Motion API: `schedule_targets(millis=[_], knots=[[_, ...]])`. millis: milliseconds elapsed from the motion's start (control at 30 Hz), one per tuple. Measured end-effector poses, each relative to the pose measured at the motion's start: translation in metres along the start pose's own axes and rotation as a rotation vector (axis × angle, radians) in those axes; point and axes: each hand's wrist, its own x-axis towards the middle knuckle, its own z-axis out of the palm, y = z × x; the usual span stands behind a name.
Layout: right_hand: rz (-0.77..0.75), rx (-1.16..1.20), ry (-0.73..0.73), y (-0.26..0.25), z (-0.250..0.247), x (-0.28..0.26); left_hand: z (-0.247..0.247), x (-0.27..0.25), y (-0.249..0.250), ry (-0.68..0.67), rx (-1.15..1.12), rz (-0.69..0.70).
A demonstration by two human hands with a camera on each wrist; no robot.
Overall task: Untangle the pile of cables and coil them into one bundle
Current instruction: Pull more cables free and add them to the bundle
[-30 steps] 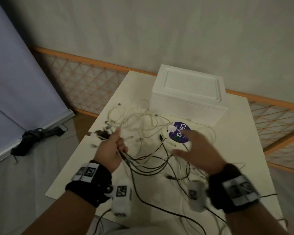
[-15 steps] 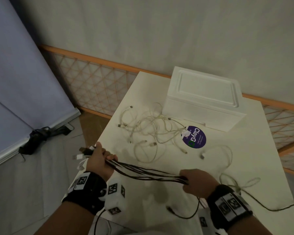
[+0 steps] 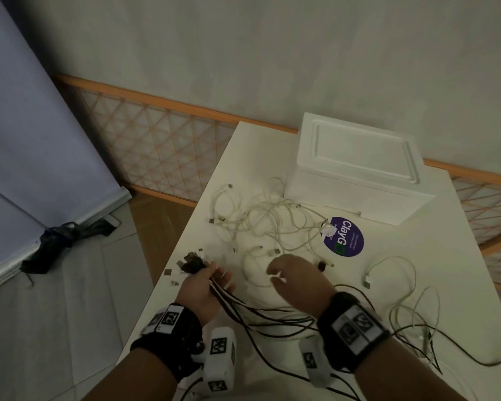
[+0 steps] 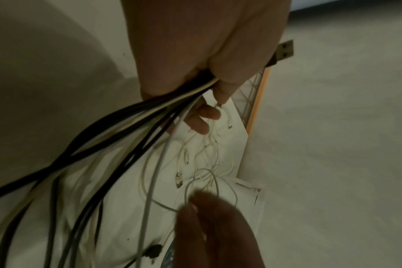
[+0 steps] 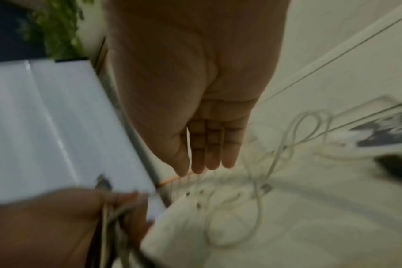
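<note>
Cables lay partly sorted on a white table (image 3: pixel 359 322). The left hand (image 3: pixel 200 287) curled its fingers around a bunch of dark cables (image 3: pixel 261 312) with a few pale ones among them, plug ends (image 3: pixel 193 260) sticking out to the left past the table edge, the rest trailing toward the near right. The right hand (image 3: pixel 297 280) hovered just over the table beside it, fingers straight and relaxed, holding nothing. By my reading, gathering was about half done: a tangle of white cables (image 3: pixel 263 224) remained loose in front of a white box (image 3: pixel 356 172), another white cable (image 3: pixel 394 270) lay to the right, and no coiling had begun. Only the left wrist view showed one pale strand pressed among the dark ones inside the grip; the right wrist view, blurred, showed the empty palm.
</note>
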Motion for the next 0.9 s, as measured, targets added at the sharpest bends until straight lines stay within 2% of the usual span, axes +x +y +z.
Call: schedule_targets(millis=[100,200,300,467,567,667,767,833,900], knots=[[-0.072,-0.292,-0.222,-0.011,0.035,0.023,0.002,0.006,0.004,-0.034,0.037,-0.013],[0.031,-0.543,-0.280,-0.006,0.041,0.029,0.003,0.012,0.009,-0.067,0.118,-0.027],[0.086,-0.521,-0.329,0.005,0.041,0.026,0.005,0.017,0.008,-0.086,0.153,-0.051],[0.112,-0.329,-0.242,0.013,0.041,0.029,0.015,0.021,0.005,-0.086,0.171,-0.104],[0.139,-0.414,-0.322,0.009,0.045,0.029,0.021,0.020,0.005,-0.071,0.166,-0.114],[0.128,-0.496,-0.338,0.010,0.047,0.027,0.025,0.018,0.005,-0.048,0.179,-0.111],[0.089,-0.526,-0.238,0.006,0.033,0.028,0.030,0.017,0.006,-0.069,0.189,-0.109],[0.081,-0.494,-0.045,0.005,0.022,0.031,0.036,0.016,0.006,-0.098,0.226,-0.088],[0.073,-0.373,0.079,-0.006,0.007,0.034,0.046,0.013,0.004,-0.154,0.265,-0.067]])
